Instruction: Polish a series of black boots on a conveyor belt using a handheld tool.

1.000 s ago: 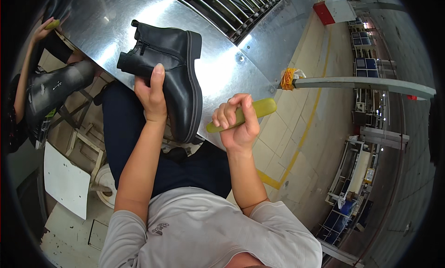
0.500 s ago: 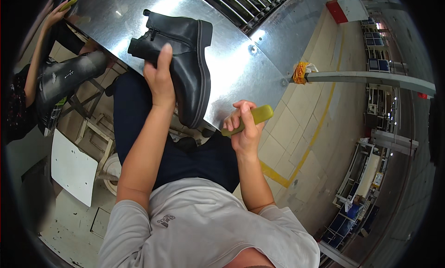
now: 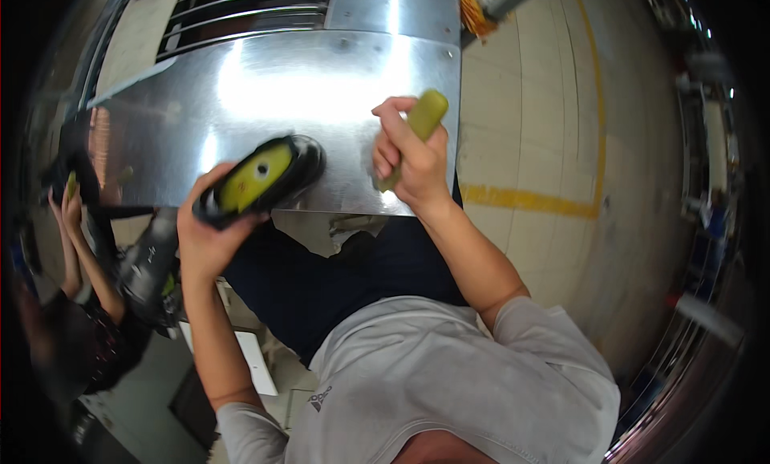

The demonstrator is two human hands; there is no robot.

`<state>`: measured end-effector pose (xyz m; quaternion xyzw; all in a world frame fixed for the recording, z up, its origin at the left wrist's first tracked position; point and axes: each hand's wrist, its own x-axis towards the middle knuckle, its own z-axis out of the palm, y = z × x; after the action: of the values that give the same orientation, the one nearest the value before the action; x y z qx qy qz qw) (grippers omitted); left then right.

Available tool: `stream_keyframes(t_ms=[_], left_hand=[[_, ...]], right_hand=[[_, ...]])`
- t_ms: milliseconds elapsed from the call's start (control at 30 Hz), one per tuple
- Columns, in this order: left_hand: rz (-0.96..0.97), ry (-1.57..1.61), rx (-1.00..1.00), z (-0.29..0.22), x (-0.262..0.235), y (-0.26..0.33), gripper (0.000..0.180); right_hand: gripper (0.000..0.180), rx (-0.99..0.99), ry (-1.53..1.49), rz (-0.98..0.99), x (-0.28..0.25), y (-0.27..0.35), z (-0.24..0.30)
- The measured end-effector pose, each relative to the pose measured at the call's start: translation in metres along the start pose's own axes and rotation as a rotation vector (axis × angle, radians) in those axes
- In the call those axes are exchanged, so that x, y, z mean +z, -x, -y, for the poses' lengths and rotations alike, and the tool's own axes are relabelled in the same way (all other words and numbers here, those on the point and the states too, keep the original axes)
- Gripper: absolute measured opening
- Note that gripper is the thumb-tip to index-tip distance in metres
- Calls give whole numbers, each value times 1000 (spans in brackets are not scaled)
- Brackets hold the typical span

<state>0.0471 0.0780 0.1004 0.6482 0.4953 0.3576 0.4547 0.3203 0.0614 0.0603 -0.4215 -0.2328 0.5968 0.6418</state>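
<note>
The black ankle boot (image 3: 309,163) is at the near edge of the metal table, its opening turned up toward me. Inside the opening shows a yellow-green piece (image 3: 245,193) with a round dark hole; the sole is hidden. Gripping the boot around the rim of its shaft is my left hand (image 3: 210,235). My right hand (image 3: 413,159) is closed around a yellow-green bar (image 3: 429,115) with rounded ends, held above the table to the right of the boot and apart from it. The right hand and bar are slightly blurred.
The shiny metal table (image 3: 337,95) extends ahead, with metal rollers (image 3: 249,11) beyond it. A post with an orange wrapping (image 3: 477,15) stands at its far right corner. To the left, a co-worker's hands (image 3: 68,207) hold a similar bar. A yellow line (image 3: 521,199) marks the tiled floor.
The boot has turned from lying sideways to opening-up, and my left hand has shifted around its shaft. My right hand has raised the bar over the table. The whole view has swung.
</note>
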Motion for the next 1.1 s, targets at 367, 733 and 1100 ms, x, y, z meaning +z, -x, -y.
stream_keyframes(t_ms=[367,733,1100], left_hand=[[-153,-113,2,23,-7,21,71],[-186,-107,-43,27,-7,41,76],[-139,-132,36,31,-8,40,76]], right_hand=[[32,101,-493,-106,45,-50,-51],[32,196,-607,-68,45,-37,-52],[34,-13,-402,-202,69,-38,-45]])
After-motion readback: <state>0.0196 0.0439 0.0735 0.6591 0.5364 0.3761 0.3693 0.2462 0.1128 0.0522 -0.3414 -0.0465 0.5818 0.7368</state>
